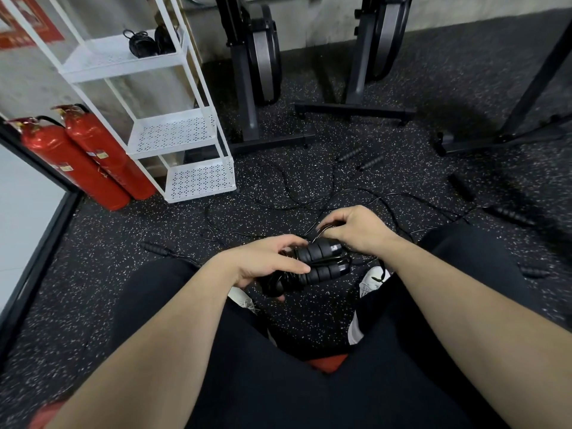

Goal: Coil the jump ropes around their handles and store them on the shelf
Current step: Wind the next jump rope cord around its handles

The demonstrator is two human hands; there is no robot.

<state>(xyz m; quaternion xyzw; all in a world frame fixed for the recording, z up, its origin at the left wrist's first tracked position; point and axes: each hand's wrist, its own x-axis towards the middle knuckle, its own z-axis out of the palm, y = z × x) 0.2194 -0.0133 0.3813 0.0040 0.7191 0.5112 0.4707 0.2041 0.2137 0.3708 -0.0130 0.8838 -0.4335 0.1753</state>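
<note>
Item: left hand (269, 261) fingers curl around paired handles (322, 261); right hand (356, 226) fingers pinch cord (318, 232) at two o'clock. Risk: slack tension, loosening coils.

shelf (173, 131) left, coiled ropes (145, 43) on top tier, loose ropes (309, 193) right of it

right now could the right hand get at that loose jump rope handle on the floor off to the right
Probably not yet: the right hand is pinching cord being wound round the paired handles; the loose handle lies unobstructed on the floor.
</note>
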